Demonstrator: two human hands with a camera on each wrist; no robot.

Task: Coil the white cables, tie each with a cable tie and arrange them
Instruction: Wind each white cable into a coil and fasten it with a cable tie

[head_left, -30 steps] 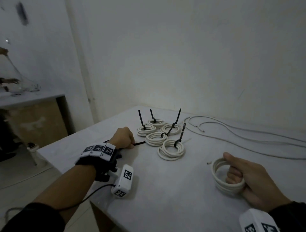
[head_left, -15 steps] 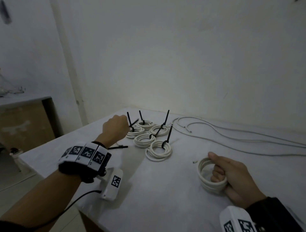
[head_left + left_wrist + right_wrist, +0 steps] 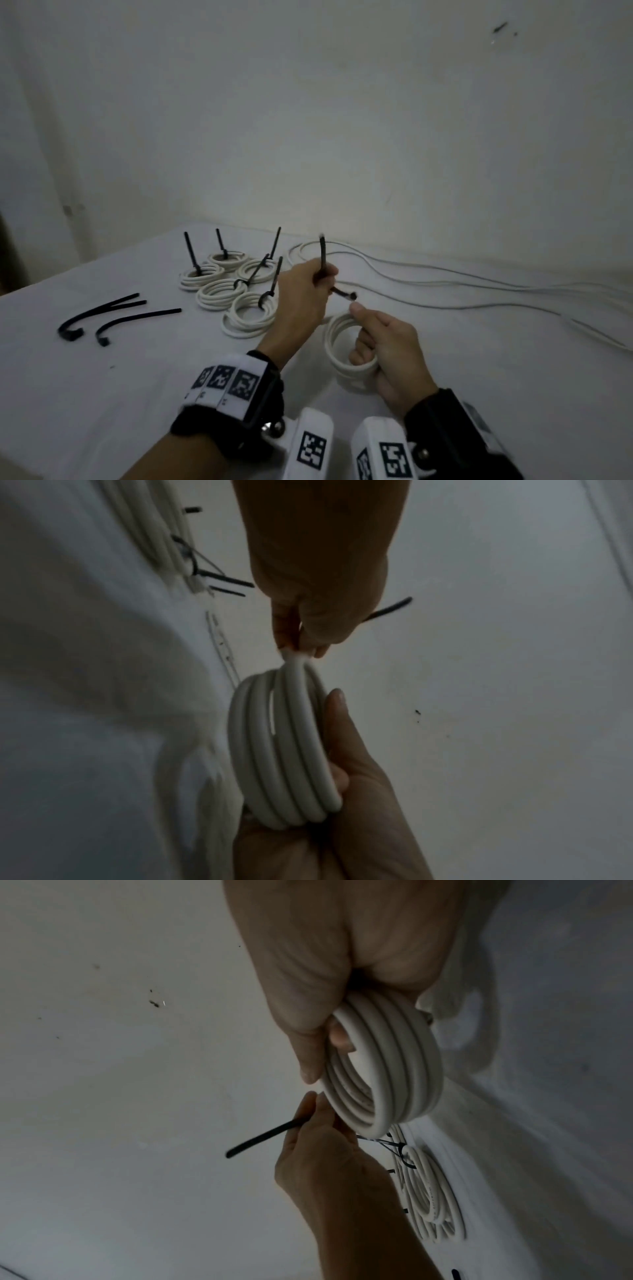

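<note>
Fingers (image 3: 364,356) of the right hand (image 3: 387,353) curl through the middle of a white coil (image 3: 337,346) and grip its right side, with the thumb laid along the top, so the coil stands on edge just above the table (image 3: 102,394). Fingers of the left hand (image 3: 301,301) pinch a black cable tie (image 3: 322,253) just beyond the coil's far rim; the tie's long tail points up and its short end (image 3: 344,293) sticks out to the right, over the right thumb. From the left wrist view, the left fingertips (image 3: 291,639) sit right at the coil's (image 3: 287,750) top edge, though whether they touch it is unclear. Left of both hands, five tied coils (image 3: 248,315) lie flat in a close cluster on the table, each with a black tie tail standing up. Farther left, loose black ties (image 3: 116,315) lie on the white tabletop, well apart from the cluster. Uncoiled white cables (image 3: 445,284) trail across the far right of the table toward its right edge. Behind the table rises a plain pale wall (image 3: 308,120) with a few dark specks high on the right, and the light is dim.
</note>
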